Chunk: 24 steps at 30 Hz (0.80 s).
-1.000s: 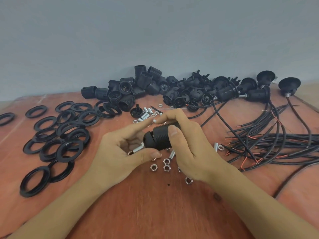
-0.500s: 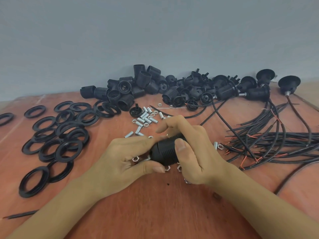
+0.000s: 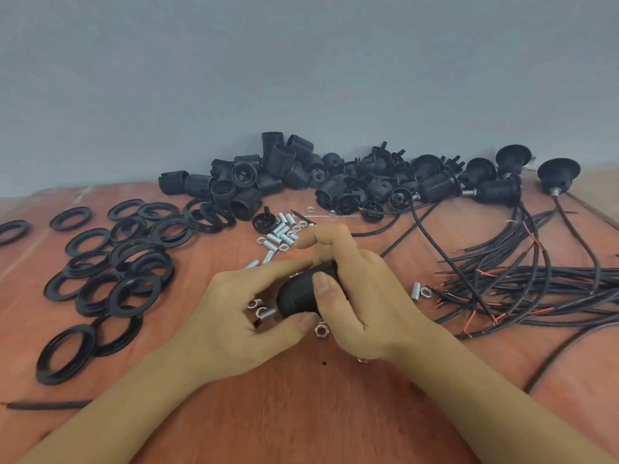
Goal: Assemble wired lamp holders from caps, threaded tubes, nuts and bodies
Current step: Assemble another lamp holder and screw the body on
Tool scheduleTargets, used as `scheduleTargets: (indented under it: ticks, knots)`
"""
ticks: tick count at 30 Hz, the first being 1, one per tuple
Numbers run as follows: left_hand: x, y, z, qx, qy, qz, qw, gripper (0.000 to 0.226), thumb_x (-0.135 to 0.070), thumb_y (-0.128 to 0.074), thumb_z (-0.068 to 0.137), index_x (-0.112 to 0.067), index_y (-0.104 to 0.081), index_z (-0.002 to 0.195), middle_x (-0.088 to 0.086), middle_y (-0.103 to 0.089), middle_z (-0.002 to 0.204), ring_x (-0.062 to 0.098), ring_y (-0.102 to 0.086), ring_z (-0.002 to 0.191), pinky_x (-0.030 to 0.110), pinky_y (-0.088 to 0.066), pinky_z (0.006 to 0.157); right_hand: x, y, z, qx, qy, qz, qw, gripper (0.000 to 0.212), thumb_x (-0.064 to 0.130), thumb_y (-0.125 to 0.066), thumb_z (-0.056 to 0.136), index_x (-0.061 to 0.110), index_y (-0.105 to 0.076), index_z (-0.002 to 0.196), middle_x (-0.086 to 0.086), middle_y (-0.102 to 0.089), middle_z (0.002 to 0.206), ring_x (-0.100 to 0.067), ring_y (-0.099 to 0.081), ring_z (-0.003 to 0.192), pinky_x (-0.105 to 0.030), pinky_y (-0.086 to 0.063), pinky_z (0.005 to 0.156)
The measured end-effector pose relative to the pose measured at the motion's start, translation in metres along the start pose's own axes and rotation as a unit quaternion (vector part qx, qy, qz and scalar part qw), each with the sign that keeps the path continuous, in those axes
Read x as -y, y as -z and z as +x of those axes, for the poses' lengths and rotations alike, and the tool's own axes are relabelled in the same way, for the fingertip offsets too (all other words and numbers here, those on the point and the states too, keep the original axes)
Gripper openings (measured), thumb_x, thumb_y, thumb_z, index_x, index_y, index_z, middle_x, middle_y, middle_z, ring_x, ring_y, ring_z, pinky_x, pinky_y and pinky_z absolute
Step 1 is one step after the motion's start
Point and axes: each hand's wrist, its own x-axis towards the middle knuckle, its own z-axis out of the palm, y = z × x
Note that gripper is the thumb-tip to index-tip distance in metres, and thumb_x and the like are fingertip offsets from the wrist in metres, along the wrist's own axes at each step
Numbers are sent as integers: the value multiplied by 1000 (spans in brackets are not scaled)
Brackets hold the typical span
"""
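Note:
Both hands hold one black lamp holder [image 3: 299,296] low over the red table [image 3: 301,413]. My right hand [image 3: 361,296] grips its ribbed body, thumb across the top. My left hand [image 3: 234,316] pinches the cap end between forefinger and thumb. A silver threaded tube [image 3: 268,313] sticks out of the cap toward the left. Loose nuts [image 3: 321,329] lie on the table just under the hands. More silver tubes and nuts [image 3: 283,231] lie behind the hands.
A heap of black holder bodies and caps [image 3: 268,179] lines the back wall. Several black rings [image 3: 124,262] spread at the left. Finished wired holders [image 3: 495,190] and a bundle of black cables [image 3: 536,283] fill the right side.
Both hands have lowered the lamp holder toward the table and nearer to me. The holder has turned a little; the tube now shows lower and shorter at the left.

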Motion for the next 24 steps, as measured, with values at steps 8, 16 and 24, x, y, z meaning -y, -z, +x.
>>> scheduleTargets:
  ticks: [8,16,24]
  knots:
    - [-3,-3,-2,26,-22,16,999,29,-40,-75,72,-18,-68,89,-12,-64,71,6,-59,59,19,-47,56,-22,7,8,-74,-128,85,985,32,51,-40,97,26,-59,101,-8,-59,70,-8,-48,56,-22,-40,54]
    - [-1,-6,-6,71,-27,41,996,33,-45,-73,75,-14,-71,87,-13,-60,66,4,-53,58,18,-45,56,-19,-24,86,165,-136,-100,972,24,33,-57,95,18,-73,103,10,-64,95,-5,-57,89,-21,-47,83]
    - [2,-2,-5,50,-8,11,999,35,-42,-77,74,-12,-73,92,-32,-47,70,-12,-47,60,7,-36,60,-13,-81,138,358,-144,-274,881,16,5,-42,87,5,-56,93,-10,-52,102,-29,-34,96,-39,-36,79]
